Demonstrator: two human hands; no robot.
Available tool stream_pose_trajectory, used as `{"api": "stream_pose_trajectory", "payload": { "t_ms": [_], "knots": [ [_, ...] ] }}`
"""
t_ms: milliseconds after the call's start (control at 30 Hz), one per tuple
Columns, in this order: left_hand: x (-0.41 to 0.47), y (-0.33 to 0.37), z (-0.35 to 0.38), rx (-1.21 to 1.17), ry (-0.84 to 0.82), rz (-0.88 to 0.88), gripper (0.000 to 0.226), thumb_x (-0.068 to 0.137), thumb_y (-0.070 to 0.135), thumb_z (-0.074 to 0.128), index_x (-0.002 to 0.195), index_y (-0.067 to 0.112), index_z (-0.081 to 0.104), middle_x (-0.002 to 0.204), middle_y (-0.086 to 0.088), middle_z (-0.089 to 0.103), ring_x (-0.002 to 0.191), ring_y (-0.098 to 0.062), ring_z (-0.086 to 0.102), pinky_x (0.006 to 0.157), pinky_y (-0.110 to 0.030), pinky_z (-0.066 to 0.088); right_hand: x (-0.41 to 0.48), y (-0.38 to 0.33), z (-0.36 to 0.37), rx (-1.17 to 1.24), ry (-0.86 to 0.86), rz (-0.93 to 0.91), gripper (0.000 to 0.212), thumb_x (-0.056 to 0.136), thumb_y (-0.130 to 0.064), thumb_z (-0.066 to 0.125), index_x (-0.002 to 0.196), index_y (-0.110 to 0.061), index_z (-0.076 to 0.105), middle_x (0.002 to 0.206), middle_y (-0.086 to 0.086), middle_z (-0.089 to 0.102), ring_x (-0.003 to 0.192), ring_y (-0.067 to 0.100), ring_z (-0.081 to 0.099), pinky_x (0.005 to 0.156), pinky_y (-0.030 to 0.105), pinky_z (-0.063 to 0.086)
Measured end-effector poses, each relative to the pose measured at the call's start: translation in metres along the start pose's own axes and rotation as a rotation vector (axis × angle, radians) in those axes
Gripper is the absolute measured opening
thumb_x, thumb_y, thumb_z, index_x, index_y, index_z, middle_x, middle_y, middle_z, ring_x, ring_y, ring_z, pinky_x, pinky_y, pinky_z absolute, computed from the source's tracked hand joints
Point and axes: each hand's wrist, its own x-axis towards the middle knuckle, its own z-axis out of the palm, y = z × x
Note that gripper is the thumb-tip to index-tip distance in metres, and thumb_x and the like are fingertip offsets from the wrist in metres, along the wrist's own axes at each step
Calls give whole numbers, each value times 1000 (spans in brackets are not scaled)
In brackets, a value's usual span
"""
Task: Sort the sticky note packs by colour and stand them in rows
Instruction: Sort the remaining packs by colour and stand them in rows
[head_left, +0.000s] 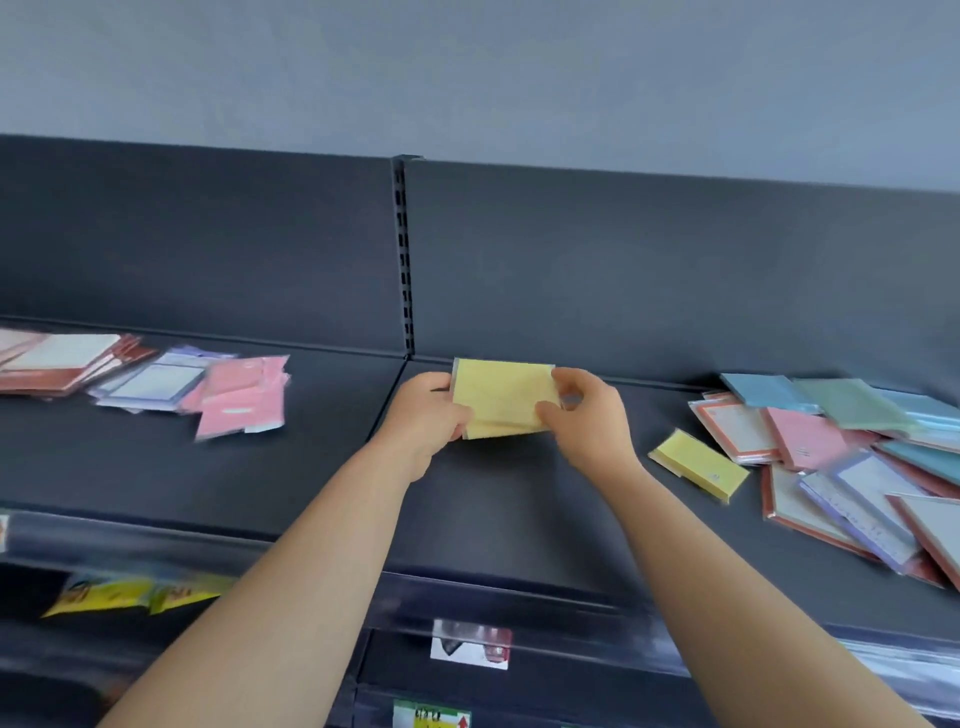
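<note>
Gripping one yellow pack (503, 397), two hands (426, 413) (589, 415).

Dark grey shelving (208, 467) against grey wall (467, 67).

Blurry shelf label (470, 644); right pile (802, 437) beyond edge

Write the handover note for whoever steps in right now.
Left hand: grip on the yellow stack, left edge.
Right hand: grip on its right edge, at mid shelf.
One yellow pack lies flat to the right, a mixed pile beyond it; pink and bordered packs lie flat at left.
Done: no row stands yet.
Left: stand the yellows, sort both piles.
</note>
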Motion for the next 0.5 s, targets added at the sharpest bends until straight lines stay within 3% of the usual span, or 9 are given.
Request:
{"api": "stream_pose_trajectory", "payload": {
  "t_ms": [100,167,333,500],
  "knots": [
    [-10,8,-34,38,98,90,37,79,-13,51,88,20,64,92,-4,68,62,-16,49,66,-31,42,-4,-23,25,37,-42,-54,50,87,-14,63,134,-17,50,114,-4,56,101,16,57,62,13,42],
    [-17,10,-60,54,157,137,39,80,-11,49,81,26,61,91,-2,69,64,-16,52,66,-31,43,-7,-42,45,72,-66,-79,50,87,-15,64,134,-18,48,113,-5,56,100,16,58,55,12,40],
    [-35,5,-144,21,259,155,34,86,-7,54,81,26,58,90,5,67,83,-17,63,78,-35,53,-26,-97,109,138,-139,-129,59,89,-18,62,143,-19,38,114,-3,54,101,17,57,79,30,50],
    [-50,-4,-239,-40,373,158,25,88,-6,57,90,18,63,95,1,70,80,-17,66,75,-34,55,-52,-151,186,172,-223,-148,54,89,-19,62,140,-16,42,123,0,56,107,19,58,84,31,49]
  ]
}}
